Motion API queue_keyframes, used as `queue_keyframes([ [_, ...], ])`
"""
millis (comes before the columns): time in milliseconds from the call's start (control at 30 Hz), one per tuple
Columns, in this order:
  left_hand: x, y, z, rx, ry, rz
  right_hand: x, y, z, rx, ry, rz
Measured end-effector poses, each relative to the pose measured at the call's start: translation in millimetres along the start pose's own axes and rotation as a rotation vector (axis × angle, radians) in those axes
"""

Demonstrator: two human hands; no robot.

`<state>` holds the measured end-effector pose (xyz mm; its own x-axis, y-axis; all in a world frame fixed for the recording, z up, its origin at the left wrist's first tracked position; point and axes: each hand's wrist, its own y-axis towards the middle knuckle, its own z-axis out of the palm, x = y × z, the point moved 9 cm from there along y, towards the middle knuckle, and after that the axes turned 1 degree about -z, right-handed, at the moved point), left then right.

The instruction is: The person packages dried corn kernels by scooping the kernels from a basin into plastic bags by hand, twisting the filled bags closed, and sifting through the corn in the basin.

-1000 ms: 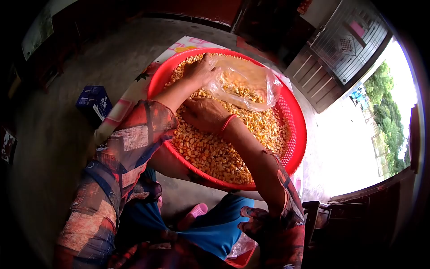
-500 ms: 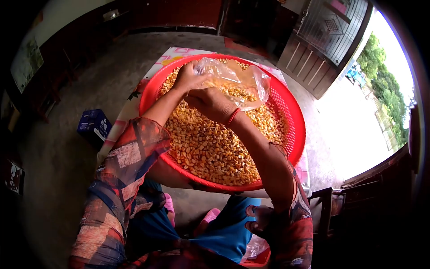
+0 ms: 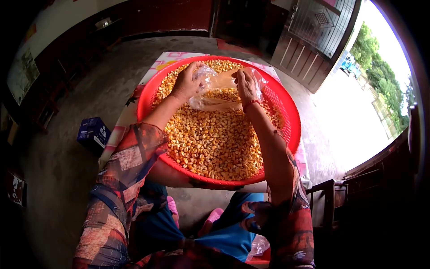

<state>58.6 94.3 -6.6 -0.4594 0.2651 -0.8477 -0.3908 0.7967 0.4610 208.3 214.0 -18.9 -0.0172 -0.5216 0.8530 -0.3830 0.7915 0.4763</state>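
Pinching the left rim of a clear plastic bag between fingers of the left hand; gripping its right side in curled fingers of the right hand. Hemmed in by corn kernels inside a red basket on a patterned tabletop. Flanked by a blue box, left, and an open door, right.

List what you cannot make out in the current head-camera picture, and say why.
All in the head view:
Floor of the basket: hidden by the corn.
Underside of the plastic bag: faces away.
Writing on the blue box: too small to read.
Red container: cut off by the bottom edge.
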Motion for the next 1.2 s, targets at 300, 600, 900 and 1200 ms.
queue_keyframes([
  [300,3.6,9.0,-28.1,-0.201,0.027,0.066,81.6,-31.5,43.6,0.208,-0.257,-0.669],
  [600,-9.6,9.7,-38.8,-0.309,0.348,0.294,103.0,-130.4,132.6,0.592,-0.238,-0.935],
  [900,-46.9,-2.4,-22.2,-0.231,0.487,0.463,77.5,-135.5,150.2,1.02,-0.558,-0.556],
  [1200,-56.7,-5.8,-11.4,-0.183,0.58,0.569,84.0,-120.3,143.6,0.912,-0.564,-0.709],
])
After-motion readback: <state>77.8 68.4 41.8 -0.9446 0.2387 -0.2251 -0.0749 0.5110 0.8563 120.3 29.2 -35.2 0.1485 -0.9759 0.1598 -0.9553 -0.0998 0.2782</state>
